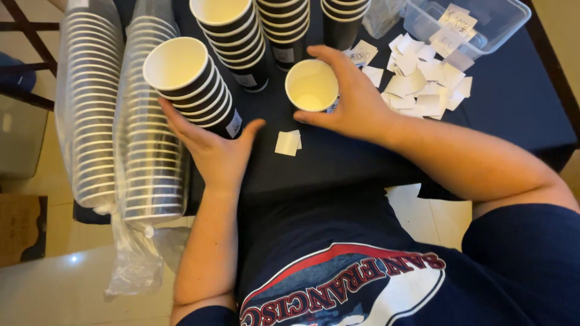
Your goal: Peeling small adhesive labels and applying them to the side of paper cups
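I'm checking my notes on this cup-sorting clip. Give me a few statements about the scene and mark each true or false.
1. The right hand grips a single paper cup. True.
2. That cup lies on its side. False: it stands upright, mouth up.
3. The left hand rests against a short stack of cups. True.
4. The paper slips are all inside the plastic box. False: most lie loose on the dark tablecloth.
5. Two wrapped cup sleeves lie at the left. True.
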